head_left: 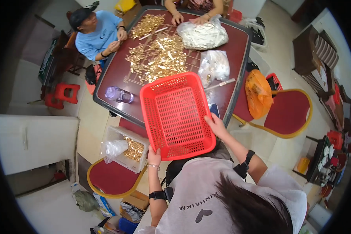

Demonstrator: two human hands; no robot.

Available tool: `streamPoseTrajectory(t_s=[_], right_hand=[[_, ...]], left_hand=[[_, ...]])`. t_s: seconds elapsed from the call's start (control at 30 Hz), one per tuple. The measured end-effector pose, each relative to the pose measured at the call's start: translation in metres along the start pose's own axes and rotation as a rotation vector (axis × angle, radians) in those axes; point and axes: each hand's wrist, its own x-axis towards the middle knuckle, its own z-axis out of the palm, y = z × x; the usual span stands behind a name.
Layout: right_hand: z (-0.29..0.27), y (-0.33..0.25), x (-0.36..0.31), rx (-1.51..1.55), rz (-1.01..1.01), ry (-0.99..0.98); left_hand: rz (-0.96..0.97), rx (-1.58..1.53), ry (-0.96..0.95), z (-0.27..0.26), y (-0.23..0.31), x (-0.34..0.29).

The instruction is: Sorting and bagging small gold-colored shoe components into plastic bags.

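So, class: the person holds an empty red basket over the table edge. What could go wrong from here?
1. The red basket hangs partly off the table, held only at its near rim by the left hand and right hand; it might tip.
2. Swung forward, it could knock the purple bottle or scatter the gold pieces.

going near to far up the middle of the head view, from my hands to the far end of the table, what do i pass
left hand and right hand → red basket → heap of gold pieces → silvery plastic bag → another person's hands
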Motion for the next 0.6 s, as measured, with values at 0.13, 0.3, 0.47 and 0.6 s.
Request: streamPoseTrajectory(t_s=[0.13, 0.3, 0.47, 0.6], right_hand=[[-0.041, 0.011, 0.031, 0.032, 0.155, 0.002], [-0.111, 0.024, 0.081, -0.443, -0.111, 0.276], [-0.121, -0.01, 0.117, -0.703, -0.294, 0.338], [-0.106, -0.017, 0.147, -0.814, -0.419, 0.308]], left_hand=[[0.002, -0.212, 0.051, -0.003, -0.001, -0.006], [-0.049, -0.204, 0.01, -0.008, 0.031, -0.012], [0.005, -0.144, 0.042, -0.01, 0.039, -0.02], [0.0, -0.014, 0.028, -0.014, 0.039, -0.021]])
